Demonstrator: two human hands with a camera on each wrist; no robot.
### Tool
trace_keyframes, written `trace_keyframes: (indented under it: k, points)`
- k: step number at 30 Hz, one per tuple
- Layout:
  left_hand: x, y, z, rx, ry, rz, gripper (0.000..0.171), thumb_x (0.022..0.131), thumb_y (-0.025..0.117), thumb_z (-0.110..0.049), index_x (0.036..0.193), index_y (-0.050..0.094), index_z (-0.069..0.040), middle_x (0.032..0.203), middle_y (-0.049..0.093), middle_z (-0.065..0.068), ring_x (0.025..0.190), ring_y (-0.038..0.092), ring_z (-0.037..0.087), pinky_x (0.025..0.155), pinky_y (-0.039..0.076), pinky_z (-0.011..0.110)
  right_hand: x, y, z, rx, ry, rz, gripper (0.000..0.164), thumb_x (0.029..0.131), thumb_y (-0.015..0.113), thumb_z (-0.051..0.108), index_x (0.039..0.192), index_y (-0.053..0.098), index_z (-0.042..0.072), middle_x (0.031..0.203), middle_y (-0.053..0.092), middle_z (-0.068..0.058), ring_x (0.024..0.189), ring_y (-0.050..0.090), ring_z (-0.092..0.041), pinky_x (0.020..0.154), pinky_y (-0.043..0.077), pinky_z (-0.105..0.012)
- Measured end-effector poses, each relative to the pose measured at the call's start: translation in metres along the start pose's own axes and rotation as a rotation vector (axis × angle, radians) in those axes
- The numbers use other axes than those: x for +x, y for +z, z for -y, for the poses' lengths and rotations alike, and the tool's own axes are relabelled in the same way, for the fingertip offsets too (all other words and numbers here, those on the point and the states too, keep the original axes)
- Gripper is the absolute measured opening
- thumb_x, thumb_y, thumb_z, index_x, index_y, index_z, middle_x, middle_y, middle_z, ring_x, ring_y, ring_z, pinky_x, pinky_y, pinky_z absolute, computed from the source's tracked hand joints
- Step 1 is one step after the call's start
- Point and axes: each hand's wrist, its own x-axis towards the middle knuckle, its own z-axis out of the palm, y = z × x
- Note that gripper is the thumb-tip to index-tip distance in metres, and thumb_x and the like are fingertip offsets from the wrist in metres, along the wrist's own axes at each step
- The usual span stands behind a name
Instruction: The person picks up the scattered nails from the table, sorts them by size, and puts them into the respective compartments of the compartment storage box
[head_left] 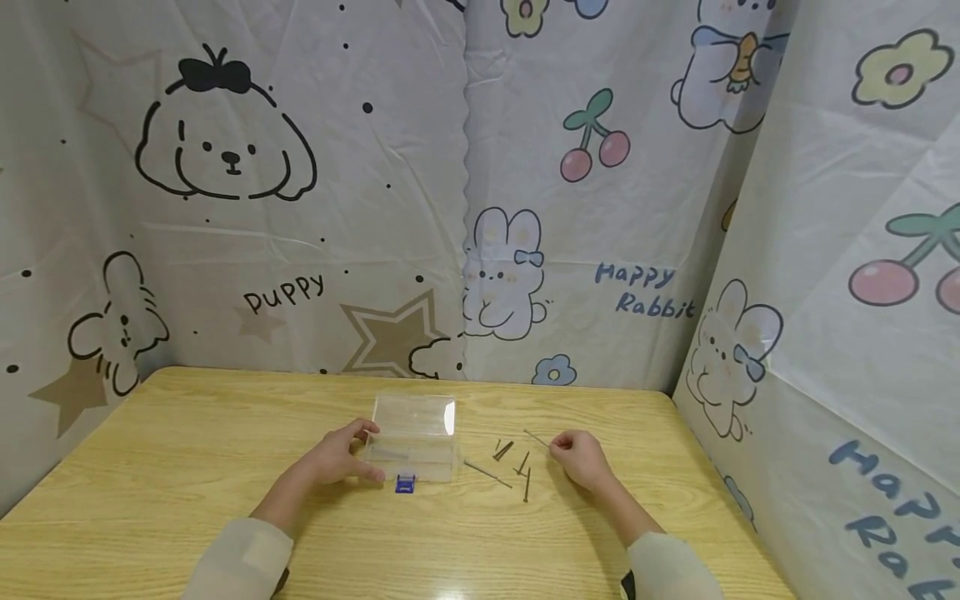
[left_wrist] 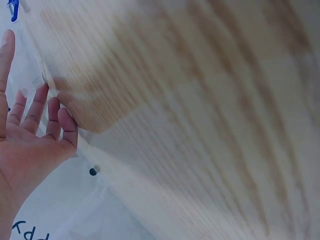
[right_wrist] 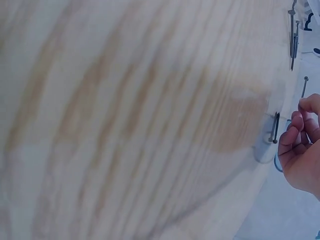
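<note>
A clear plastic box [head_left: 415,450] stands with its lid [head_left: 412,415] raised and a blue latch [head_left: 405,483] at its front. My left hand [head_left: 342,454] holds the box by its left side, thumb at the front corner and fingers toward the hinge; in the left wrist view the fingers of that hand [left_wrist: 37,120] meet the box edge. A long thin piece lies inside the box. To the right, my right hand [head_left: 581,458] pinches a long nail [head_left: 536,437] between thumb and fingertips. Its flat head points away from the hand [right_wrist: 302,145] in the right wrist view.
Between box and right hand lie a long grey nail [head_left: 487,474], a darker nail [head_left: 527,485] and several shorter ones [head_left: 503,451] on the wooden table [head_left: 300,550]. Printed cloth [head_left: 390,208] hangs behind the table and along its sides.
</note>
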Motion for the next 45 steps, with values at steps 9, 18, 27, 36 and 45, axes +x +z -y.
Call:
trace_keyframes:
  k: [9,18,27,36,45]
  points:
    - [-0.001,0.0,-0.001,0.007,0.007,-0.003,0.075,0.067,0.084,-0.028,0.127,0.044,-0.007,0.132,0.045,0.022,0.125,0.039,0.049,0.101,0.036,0.06,-0.002,0.0,0.012,0.033,-0.012,0.03,0.009,0.085,0.061,0.008,0.085,0.067,0.001,0.081,0.064,-0.006,0.074,0.055,-0.013,0.067,0.046,-0.026]
    - [-0.001,-0.001,0.0,0.025,0.016,-0.004,0.075,0.067,0.084,-0.029,0.127,0.044,-0.007,0.132,0.045,0.023,0.125,0.039,0.05,0.101,0.036,0.059,-0.002,0.006,0.022,0.058,-0.05,0.055,0.009,0.085,0.061,0.008,0.084,0.067,0.002,0.079,0.062,-0.004,0.071,0.051,-0.012,0.064,0.044,-0.025]
    - [0.001,-0.001,0.002,0.017,0.029,0.002,0.075,0.068,0.084,-0.028,0.127,0.043,-0.007,0.132,0.045,0.023,0.125,0.039,0.05,0.1,0.036,0.06,-0.003,0.014,0.033,0.078,-0.067,0.09,0.008,0.085,0.06,0.008,0.084,0.067,0.003,0.078,0.06,-0.004,0.069,0.049,-0.012,0.061,0.042,-0.023]
    - [-0.001,-0.001,0.001,0.025,0.035,-0.004,0.075,0.067,0.084,-0.028,0.127,0.043,-0.007,0.132,0.046,0.023,0.124,0.039,0.051,0.1,0.036,0.06,-0.003,0.019,0.046,0.063,-0.104,0.117,0.009,0.087,0.06,0.012,0.086,0.067,0.005,0.079,0.06,-0.002,0.062,0.046,-0.011,0.053,0.039,-0.021]
    - [0.001,0.0,0.002,0.044,0.028,-0.004,0.076,0.067,0.084,-0.03,0.127,0.043,-0.008,0.132,0.046,0.023,0.124,0.039,0.052,0.1,0.037,0.06,0.0,0.024,0.059,0.081,-0.142,0.152,0.012,0.088,0.059,0.012,0.089,0.066,0.003,0.081,0.06,-0.004,0.062,0.047,-0.011,0.053,0.04,-0.021]
